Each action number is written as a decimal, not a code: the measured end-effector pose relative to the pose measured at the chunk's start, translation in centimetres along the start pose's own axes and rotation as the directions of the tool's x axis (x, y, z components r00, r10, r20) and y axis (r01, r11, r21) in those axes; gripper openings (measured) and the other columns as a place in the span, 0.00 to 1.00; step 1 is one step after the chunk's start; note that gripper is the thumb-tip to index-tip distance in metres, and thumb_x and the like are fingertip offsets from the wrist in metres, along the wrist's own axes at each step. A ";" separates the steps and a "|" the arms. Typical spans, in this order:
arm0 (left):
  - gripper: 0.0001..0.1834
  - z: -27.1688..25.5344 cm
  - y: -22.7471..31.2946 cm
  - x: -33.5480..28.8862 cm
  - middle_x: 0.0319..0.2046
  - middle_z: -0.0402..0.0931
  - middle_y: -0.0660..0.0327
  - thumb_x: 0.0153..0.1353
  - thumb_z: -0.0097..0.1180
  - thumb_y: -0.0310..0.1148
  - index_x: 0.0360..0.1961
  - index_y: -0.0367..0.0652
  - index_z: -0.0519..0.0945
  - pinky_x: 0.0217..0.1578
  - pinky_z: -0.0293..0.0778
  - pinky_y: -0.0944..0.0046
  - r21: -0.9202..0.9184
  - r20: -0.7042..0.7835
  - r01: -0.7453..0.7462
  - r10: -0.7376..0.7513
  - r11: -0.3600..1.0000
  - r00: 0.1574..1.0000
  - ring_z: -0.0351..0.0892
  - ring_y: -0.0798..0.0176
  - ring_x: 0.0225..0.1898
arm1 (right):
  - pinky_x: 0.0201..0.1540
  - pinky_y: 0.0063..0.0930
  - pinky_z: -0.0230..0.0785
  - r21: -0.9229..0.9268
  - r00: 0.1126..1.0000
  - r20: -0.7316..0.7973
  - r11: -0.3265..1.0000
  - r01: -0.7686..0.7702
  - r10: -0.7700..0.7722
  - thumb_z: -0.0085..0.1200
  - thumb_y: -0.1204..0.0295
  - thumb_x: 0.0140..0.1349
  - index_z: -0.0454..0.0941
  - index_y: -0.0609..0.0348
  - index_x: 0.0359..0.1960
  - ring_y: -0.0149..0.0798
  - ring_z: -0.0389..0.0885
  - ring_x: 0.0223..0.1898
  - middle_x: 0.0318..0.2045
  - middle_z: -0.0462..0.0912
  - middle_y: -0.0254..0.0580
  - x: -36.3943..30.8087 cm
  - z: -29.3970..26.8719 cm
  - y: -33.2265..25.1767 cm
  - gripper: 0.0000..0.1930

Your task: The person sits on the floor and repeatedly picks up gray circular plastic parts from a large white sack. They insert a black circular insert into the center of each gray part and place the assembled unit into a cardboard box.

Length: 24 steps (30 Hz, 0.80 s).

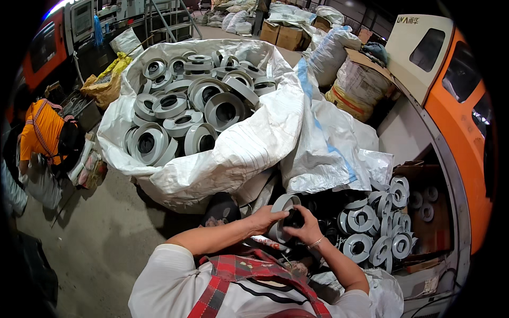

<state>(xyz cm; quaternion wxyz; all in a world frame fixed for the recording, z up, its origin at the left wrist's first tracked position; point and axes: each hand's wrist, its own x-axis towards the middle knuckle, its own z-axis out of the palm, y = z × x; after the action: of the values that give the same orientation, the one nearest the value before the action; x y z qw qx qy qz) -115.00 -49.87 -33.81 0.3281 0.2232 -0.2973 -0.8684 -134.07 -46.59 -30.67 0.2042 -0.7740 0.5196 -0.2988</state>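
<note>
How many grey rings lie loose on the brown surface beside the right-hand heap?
3: the left ring, the upper-right ring and the lowest ring. The heap may hide others.

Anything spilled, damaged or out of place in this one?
No clear spill or damage shows. Grey rings in the big white sack tilt variously but lie within it. Mildly odd: at right, three small rings lie apart from the nearby ring pile.

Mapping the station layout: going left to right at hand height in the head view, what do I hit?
Left hand → grey ring → right hand → loose grey parts → orange machine panel
</note>
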 end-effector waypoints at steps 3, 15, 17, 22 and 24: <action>0.22 0.7 -0.3 -0.4 0.38 0.75 0.62 0.56 0.61 0.35 0.48 0.35 0.72 0.38 0.71 0.69 0.410 -0.055 -0.204 0.248 0.889 0.967 0.73 0.70 0.36 | 0.18 0.29 0.70 0.702 0.675 0.424 0.252 -0.667 0.604 0.51 0.48 0.59 0.69 0.70 0.43 0.40 0.78 0.19 0.26 0.78 0.48 0.5 0.8 0.7 0.30; 0.20 1.8 0.1 -1.4 0.33 0.75 0.65 0.57 0.59 0.35 0.48 0.38 0.70 0.31 0.70 0.72 0.379 -0.004 -0.317 0.344 0.870 0.939 0.71 0.74 0.32 | 0.30 0.25 0.73 0.243 0.984 0.021 0.954 -0.175 0.175 0.56 0.78 0.54 0.64 0.61 0.51 0.29 0.76 0.27 0.30 0.78 0.40 -0.7 1.7 2.2 0.22; 0.31 3.2 1.4 -2.1 0.42 0.75 0.57 0.54 0.61 0.38 0.57 0.37 0.66 0.43 0.70 0.66 0.666 0.011 -0.285 0.373 0.689 0.928 0.72 0.67 0.41 | 0.31 0.33 0.75 0.820 0.859 0.410 0.290 -0.494 0.307 0.50 0.55 0.60 0.68 0.63 0.45 0.40 0.80 0.27 0.28 0.80 0.48 -0.8 2.0 2.9 0.22; 0.41 7.3 15.3 -3.3 0.52 0.70 0.51 0.51 0.63 0.42 0.63 0.40 0.58 0.51 0.66 0.60 0.853 0.243 -0.488 0.685 0.186 0.687 0.71 0.60 0.51 | 0.44 0.42 0.72 0.325 0.931 0.187 0.874 -0.360 0.314 0.55 0.49 0.55 0.69 0.65 0.47 0.52 0.79 0.40 0.39 0.79 0.55 -3.1 -1.5 8.5 0.30; 0.44 8.1 23.3 -3.5 0.60 0.58 0.42 0.56 0.58 0.43 0.65 0.32 0.49 0.59 0.57 0.56 0.939 0.163 -0.337 0.947 -0.063 0.277 0.58 0.52 0.62 | 0.53 0.42 0.65 -0.403 0.949 -0.174 0.860 -0.314 0.265 0.66 0.54 0.45 0.68 0.65 0.51 0.53 0.71 0.51 0.49 0.73 0.56 -4.9 -5.2 12.5 0.36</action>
<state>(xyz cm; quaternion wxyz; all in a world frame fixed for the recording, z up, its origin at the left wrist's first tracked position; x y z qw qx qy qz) -107.12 -58.57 -11.84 0.6302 0.4094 -0.6435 -0.1453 -147.46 -46.75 -35.87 0.0434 -0.6947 0.6931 -0.1872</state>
